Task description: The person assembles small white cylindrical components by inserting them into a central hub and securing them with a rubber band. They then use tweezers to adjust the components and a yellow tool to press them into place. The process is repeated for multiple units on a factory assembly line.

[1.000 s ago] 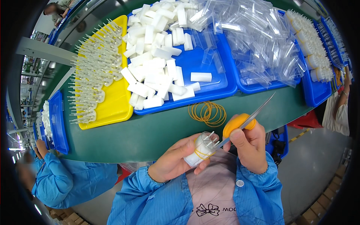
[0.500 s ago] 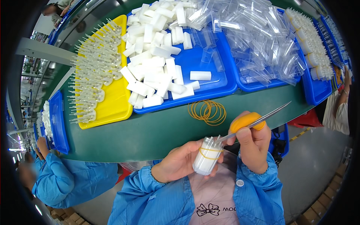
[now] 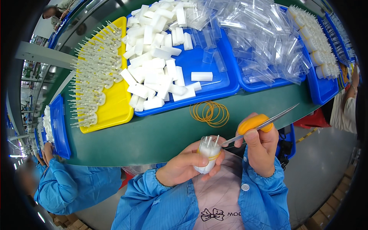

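My left hand [image 3: 183, 164] is wrapped round a small bundle of white pieces [image 3: 209, 157] in clear plastic, with a yellow rubber band round its middle. Thin white stems stand up from its top. In my right hand [image 3: 263, 147] is a slim metal tool like tweezers [image 3: 281, 115], its sharp end pointing up to the right. Its other end reaches left, close beside the bundle's top; I cannot tell whether they touch. An orange piece [image 3: 253, 123] sits at my right fingers, either a finger cover or a grip. Loose yellow rubber bands [image 3: 210, 115] lie beyond my hands.
A yellow tray [image 3: 115, 111] of stemmed white parts stands at left. Blue trays hold white blocks [image 3: 153, 78] and clear plastic sleeves [image 3: 264, 42]. Finished-looking bundles [image 3: 316, 57] fill a tray at far right. A person in a blue sleeve [image 3: 65, 184] works at left.
My left hand has turned the bundle more upright and moved it slightly left, so its top opening and stems show better. The right hand has shifted slightly right, still gripping the metal tool.
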`<state>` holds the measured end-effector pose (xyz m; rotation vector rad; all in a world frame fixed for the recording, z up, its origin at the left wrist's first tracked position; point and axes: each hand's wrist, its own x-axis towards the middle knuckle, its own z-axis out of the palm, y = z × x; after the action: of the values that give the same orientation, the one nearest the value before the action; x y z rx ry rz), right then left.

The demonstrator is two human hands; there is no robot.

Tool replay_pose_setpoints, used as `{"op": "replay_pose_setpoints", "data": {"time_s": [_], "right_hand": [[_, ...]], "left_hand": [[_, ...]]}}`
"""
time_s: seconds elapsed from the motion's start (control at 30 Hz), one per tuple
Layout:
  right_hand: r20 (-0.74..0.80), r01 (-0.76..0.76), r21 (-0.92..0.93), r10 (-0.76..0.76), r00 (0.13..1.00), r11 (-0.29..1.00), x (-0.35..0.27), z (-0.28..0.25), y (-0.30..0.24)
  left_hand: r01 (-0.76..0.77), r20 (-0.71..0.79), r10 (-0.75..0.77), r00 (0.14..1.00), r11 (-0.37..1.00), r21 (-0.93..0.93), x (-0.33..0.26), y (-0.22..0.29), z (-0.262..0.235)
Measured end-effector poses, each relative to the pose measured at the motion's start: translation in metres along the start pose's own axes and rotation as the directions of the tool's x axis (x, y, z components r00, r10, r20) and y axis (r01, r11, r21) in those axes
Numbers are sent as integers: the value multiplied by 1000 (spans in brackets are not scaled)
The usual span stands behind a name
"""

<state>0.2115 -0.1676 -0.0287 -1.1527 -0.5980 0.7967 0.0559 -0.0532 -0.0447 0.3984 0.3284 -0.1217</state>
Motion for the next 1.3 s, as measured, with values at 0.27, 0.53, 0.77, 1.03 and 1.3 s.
{"op": "replay_pose_setpoints", "data": {"time_s": [0.27,0.53,0.77,1.03,1.3], "right_hand": [[31,-50,-3,51,998,999,1,1,3],[21,-112,82,111,994,990,1,-1,5],[37,-106,80,103,994,991,2,-2,7],[24,-102,98,100,995,990,2,-2,7],[52,-96,123,90,995,988,1,-7,11]], "left_hand": [[9,74,9,997,971,-238,-1,-5,-5],[56,148,-30,989,984,-170,3,-3,-8],[-6,112,24,993,988,-153,1,-10,-7],[-20,72,25,997,997,-69,5,-15,-13],[27,55,-24,998,998,-55,1,-8,-5]]}}
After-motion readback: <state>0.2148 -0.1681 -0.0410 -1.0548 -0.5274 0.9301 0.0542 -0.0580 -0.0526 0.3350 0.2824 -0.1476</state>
